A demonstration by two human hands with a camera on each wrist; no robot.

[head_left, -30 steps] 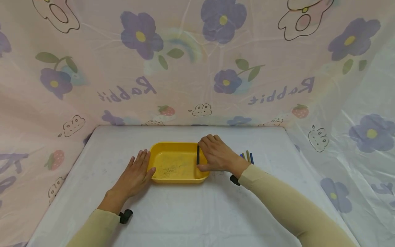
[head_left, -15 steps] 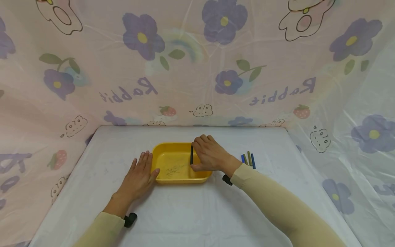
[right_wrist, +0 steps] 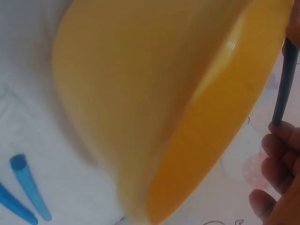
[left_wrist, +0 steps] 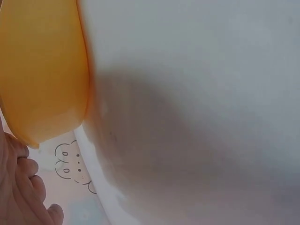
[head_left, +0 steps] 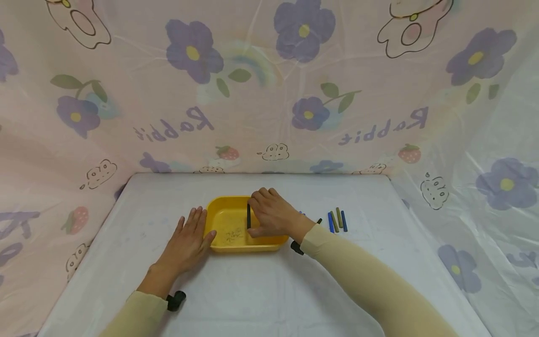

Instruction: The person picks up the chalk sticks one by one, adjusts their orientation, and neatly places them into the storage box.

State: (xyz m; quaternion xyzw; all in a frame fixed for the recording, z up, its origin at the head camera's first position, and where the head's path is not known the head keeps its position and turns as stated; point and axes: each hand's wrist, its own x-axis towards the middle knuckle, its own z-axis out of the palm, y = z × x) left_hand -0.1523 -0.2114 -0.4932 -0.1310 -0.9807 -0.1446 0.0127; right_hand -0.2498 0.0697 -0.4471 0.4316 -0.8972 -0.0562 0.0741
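Observation:
A yellow plastic tray (head_left: pixel 231 248) lies on the white-covered table, with small dark marks on its floor toward the left. My left hand (head_left: pixel 185 243) rests against its left end, fingers straight and thumb over the near left rim. Above the tray's middle, my right hand (head_left: pixel 273 215) pinches a slim black crayon-like stick (head_left: pixel 248 216) lengthwise between thumb and fingertips. That black stick (right_wrist: pixel 285 84) also shows at the right edge of the right wrist view. Whether it touches the tray floor cannot be seen. The right hand hides much of the tray's right half.
Right of the tray lie several similar sticks, including a blue stick (head_left: pixel 330 222), an olive stick (head_left: pixel 339 217) and a dark blue stick (head_left: pixel 344 221). More blue pieces (head_left: pixel 302 213) peek out behind the right hand. A patterned curtain (head_left: pixel 261 93) rises behind the table.
My right hand has moved left over the tray with the black stick, uncovering more of the sticks on the right. The left hand stays against the tray.

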